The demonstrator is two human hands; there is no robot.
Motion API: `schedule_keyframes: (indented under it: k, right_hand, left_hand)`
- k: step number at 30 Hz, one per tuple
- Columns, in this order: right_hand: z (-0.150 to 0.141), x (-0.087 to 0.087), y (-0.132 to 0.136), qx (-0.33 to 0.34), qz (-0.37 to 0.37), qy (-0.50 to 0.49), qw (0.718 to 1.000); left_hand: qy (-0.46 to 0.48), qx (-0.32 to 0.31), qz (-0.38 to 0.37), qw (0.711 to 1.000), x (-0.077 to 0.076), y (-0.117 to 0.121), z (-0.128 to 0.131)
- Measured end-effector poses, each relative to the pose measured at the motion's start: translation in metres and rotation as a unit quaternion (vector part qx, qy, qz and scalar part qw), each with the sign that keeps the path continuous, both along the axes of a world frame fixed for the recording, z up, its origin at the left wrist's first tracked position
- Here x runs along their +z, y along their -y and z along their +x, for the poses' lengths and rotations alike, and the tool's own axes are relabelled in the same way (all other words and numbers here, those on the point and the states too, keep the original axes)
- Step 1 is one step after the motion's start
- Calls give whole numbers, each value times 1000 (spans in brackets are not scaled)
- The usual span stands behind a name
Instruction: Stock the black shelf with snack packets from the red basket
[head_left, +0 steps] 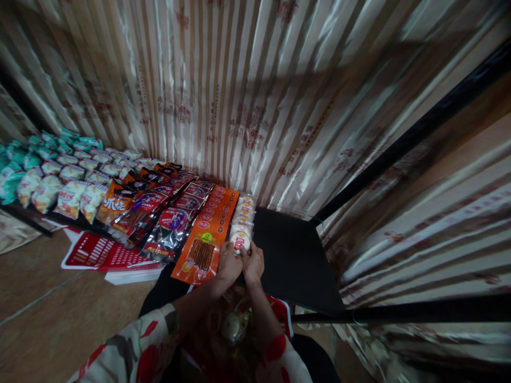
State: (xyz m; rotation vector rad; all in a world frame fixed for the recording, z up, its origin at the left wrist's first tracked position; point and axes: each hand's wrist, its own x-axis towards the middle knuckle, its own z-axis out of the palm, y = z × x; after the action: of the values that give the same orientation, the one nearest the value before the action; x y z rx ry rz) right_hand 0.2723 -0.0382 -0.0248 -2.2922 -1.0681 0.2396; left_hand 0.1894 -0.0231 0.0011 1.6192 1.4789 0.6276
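My left hand (229, 263) and my right hand (253, 263) meet at the front end of a row of small clear packets. Both hands have their fingers closed on the nearest white snack packet (240, 240), which carries a red label. Behind it, more white packets (245, 206) run back toward the curtain. Just left of my left hand lies a long orange snack bag (208, 230) with brown sticks pictured on it. The undersides of my fingers are hidden.
Dark red and black bags (173, 221), orange-black bags (115, 203), white bags (72, 197) and green bags (11, 178) fill the shelf leftward. The black shelf board (293, 255) extends right. Red baskets (99, 250) sit below; a striped curtain (239, 96) hangs behind a black post (399, 143).
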Motion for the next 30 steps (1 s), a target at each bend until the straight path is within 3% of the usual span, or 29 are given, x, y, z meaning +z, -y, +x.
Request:
schedule_keyframes:
  k: [10, 18, 22, 30]
  right_hand:
    - [1, 1, 1, 11, 4, -15, 1000]
    - [2, -2, 0, 2, 30, -31, 999]
    - [3, -2, 1, 0, 41, -61, 997]
    - [2, -9, 12, -30, 146, -142, 979]
  left_hand:
    - [6, 0, 34, 999, 10, 18, 2]
    - [20, -8, 22, 1000, -3, 10, 4]
    - [13, -18, 29, 999, 4, 14, 2]
    - [10, -13, 22, 1000, 14, 24, -1]
